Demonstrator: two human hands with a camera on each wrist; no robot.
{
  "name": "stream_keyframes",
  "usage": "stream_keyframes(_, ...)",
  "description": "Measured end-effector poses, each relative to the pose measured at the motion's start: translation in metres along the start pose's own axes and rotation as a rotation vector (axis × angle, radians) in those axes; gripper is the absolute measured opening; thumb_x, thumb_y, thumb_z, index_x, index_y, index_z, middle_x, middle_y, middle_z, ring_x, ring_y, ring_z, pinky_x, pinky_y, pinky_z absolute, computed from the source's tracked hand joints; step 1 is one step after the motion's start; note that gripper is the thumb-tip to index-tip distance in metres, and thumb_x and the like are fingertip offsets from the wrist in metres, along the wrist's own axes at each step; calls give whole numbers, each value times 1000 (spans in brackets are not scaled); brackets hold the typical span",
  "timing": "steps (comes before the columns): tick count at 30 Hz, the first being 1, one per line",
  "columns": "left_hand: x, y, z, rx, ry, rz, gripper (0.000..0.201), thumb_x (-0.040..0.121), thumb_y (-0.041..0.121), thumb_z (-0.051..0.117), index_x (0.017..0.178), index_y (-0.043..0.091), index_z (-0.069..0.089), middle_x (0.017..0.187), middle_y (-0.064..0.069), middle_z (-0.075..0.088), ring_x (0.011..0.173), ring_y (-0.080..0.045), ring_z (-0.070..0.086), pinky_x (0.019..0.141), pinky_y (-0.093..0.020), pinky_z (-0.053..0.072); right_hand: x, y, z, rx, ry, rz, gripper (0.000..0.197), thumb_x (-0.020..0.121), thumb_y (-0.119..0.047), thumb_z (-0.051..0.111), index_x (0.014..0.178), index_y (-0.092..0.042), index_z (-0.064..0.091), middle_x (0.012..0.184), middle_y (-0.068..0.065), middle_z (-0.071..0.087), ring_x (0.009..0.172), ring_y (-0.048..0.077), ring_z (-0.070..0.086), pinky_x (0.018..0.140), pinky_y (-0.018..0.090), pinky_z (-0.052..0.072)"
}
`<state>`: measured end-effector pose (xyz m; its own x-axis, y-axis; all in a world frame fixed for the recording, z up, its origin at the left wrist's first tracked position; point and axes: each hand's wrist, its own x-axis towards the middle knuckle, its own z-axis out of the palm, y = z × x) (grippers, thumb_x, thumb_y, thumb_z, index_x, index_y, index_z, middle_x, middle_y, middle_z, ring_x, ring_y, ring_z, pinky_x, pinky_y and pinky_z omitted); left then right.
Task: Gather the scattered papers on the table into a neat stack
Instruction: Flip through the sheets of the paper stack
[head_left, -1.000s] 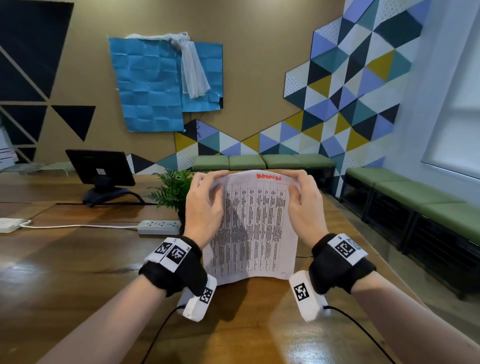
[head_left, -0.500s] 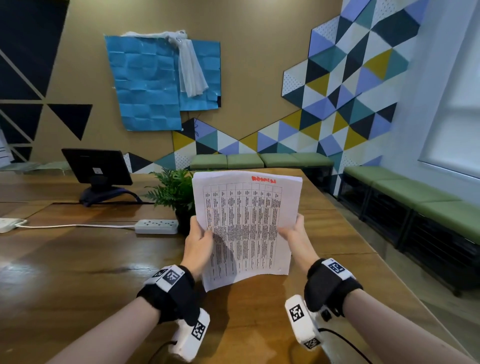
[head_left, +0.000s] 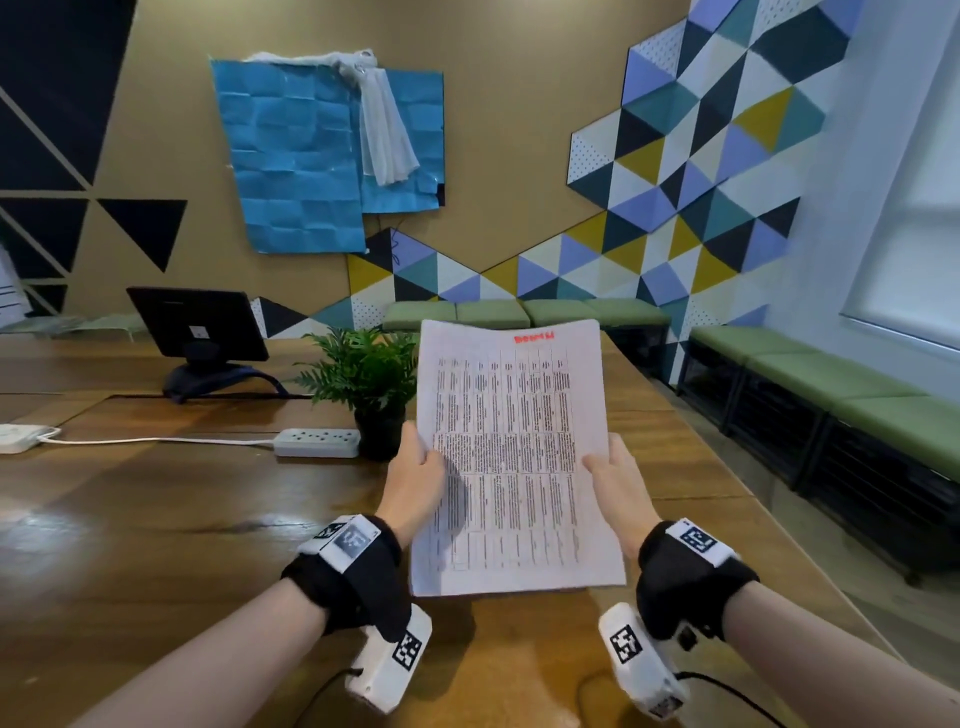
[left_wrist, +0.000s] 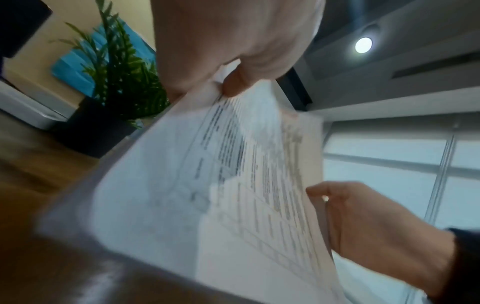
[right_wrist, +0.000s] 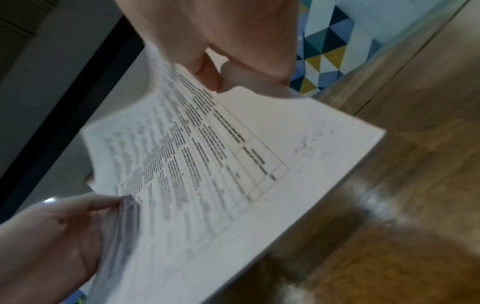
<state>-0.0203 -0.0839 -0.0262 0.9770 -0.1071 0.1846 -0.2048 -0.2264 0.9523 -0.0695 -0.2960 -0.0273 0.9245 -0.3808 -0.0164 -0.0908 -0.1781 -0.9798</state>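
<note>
A stack of white printed papers (head_left: 511, 457) with table text and a red mark at the top stands upright, its lower edge on or just above the wooden table (head_left: 156, 519). My left hand (head_left: 415, 478) grips the stack's left edge at mid height. My right hand (head_left: 613, 480) grips its right edge. The left wrist view has the papers (left_wrist: 233, 185) pinched under my left thumb (left_wrist: 233, 84), blurred by motion. In the right wrist view the papers (right_wrist: 207, 174) are pinched by my right hand (right_wrist: 215, 61), with my left hand (right_wrist: 52, 230) on the far edge.
A small potted fern (head_left: 369, 384) stands just behind the papers on the left. A grey power strip (head_left: 317, 441) with a white cable lies left of it. A dark monitor (head_left: 200, 332) stands farther back. Green benches (head_left: 831, 384) line the right wall.
Both hands slid from the top corners of the papers down to the middle of the side edges. The stack straightened and now stands taller and flatter between them.
</note>
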Motion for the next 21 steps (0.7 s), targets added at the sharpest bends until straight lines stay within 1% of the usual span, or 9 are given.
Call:
stream_keyframes(3,15,-20,9,40,-185,-190,40,89,33,53,124,14,47,124,2,59,112,-18,57,102,-42,45,1,13,-16,-128,-10,141,38,94,-15,33,130,-12,44,135,7,52,124,29,49,108,49,37)
stream_keyframes(5,29,-52,20,93,-288,-320,53,79,39,58,125,14,52,123,-2,64,109,-22,63,99,-45,50,0,27,-23,-228,-37,228,43,95,-12,30,136,-4,41,139,10,48,127,31,45,110,44,35)
stream_keyframes(8,53,-115,40,145,-326,-444,43,86,35,47,122,13,57,118,-5,67,104,-24,65,97,-43,51,-5,44,-27,-351,-63,322,48,94,-11,28,140,1,36,141,13,46,129,33,44,106,39,36)
stream_keyframes(10,43,-112,44,134,-352,-499,39,93,23,37,121,9,61,116,-7,70,103,-25,67,94,-38,53,-7,52,-25,-396,-72,378,49,96,-11,27,144,1,29,145,14,41,131,32,41,102,33,35)
stream_keyframes(12,15,-74,42,168,-405,-489,39,94,9,36,125,4,59,123,-10,67,110,-27,65,93,-38,54,-9,55,-23,-430,-79,407,49,98,-11,27,145,1,27,145,17,40,124,30,44,96,32,36)
stream_keyframes(14,-1,-51,38,204,-470,-471,40,94,4,39,131,1,55,130,-11,63,110,-24,63,80,-30,57,-8,59,-20,-476,-88,401,48,97,-11,28,143,2,30,141,20,45,111,29,49,86,30,36)
stream_keyframes(15,-7,-44,36,226,-500,-481,39,95,5,40,132,3,54,131,-10,62,106,-21,62,71,-26,55,-7,60,-19,-502,-84,405,48,97,-12,29,142,2,30,141,21,45,112,30,50,84,29,35)
stream_keyframes(18,-14,-31,30,276,-522,-528,35,96,16,43,129,9,54,121,-5,62,90,-16,60,61,-24,48,-3,64,-18,-566,-65,431,49,98,-12,29,144,3,26,144,22,42,127,36,46,89,32,38)
stream_keyframes(21,-13,-30,27,364,-495,-552,39,96,23,43,133,11,50,123,-5,59,97,-19,55,69,-27,51,-4,60,-17,-631,-81,438,53,98,-13,32,147,3,20,148,22,37,132,36,41,103,35,37)
